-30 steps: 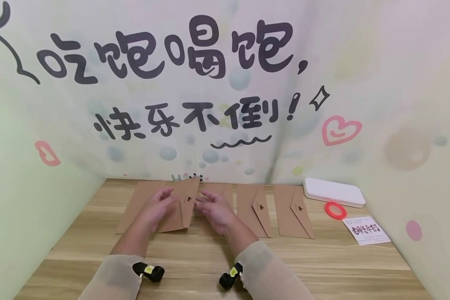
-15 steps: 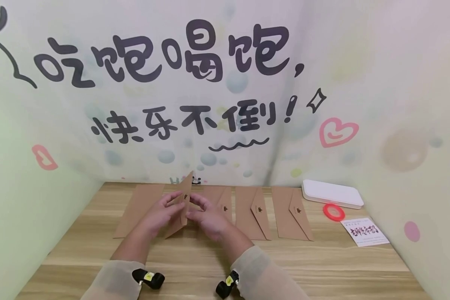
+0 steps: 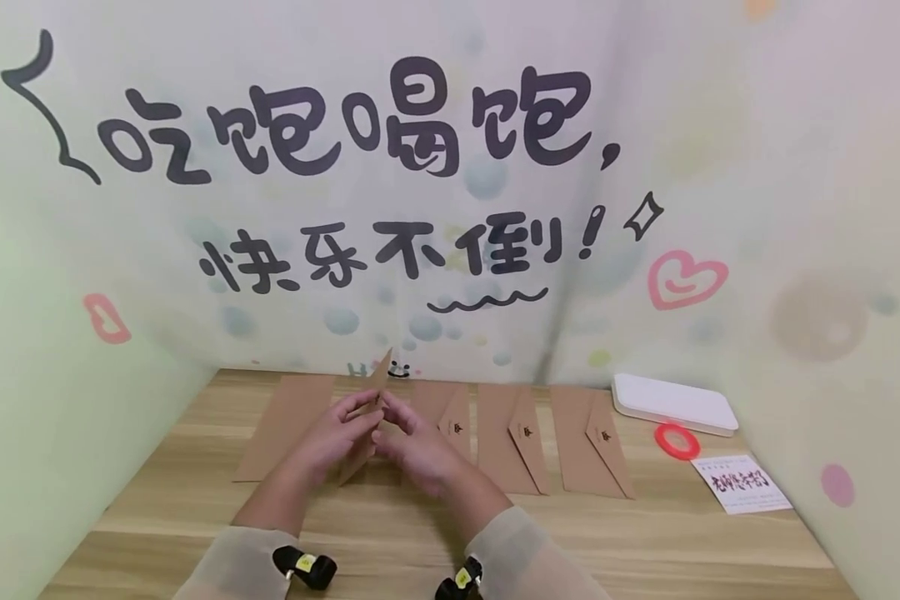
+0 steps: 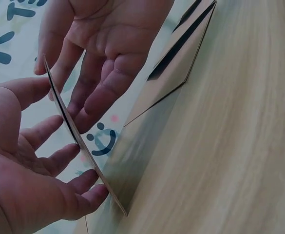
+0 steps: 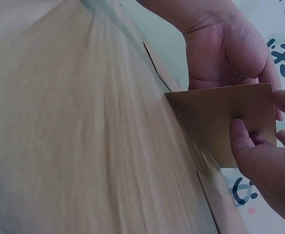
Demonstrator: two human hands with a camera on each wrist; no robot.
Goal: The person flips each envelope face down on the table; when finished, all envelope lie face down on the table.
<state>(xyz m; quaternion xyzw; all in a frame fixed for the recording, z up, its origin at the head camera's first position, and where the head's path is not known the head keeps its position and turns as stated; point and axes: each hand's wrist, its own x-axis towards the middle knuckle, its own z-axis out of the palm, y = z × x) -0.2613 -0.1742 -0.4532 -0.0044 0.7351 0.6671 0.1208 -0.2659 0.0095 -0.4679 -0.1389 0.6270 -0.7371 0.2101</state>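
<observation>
Pinched between the left hand and the right hand, 1 brown envelope stood steeply tilted over the wooden table. Each hand grasped it with bent fingers; the right hand's thumb pressed 1 face. I could not tell whether its lower edge met the tabletop.

Nearest were the sheer pale sleeves, with 2 black wrist devices bearing yellow labels at the cuffs. Farther on at the right, a white card with dark lettering lay flat, and a red ring lay just beyond its left corner. Across the far half, a plain envelope lay left of the held piece, and 3 flapped envelopes with small dark prints lay to its right, the leftmost partly hidden by the right hand. Just beside the rightmost, at the far right, sat a white case. Farthest, a pale wall bore 2 lines of black Chinese characters.
</observation>
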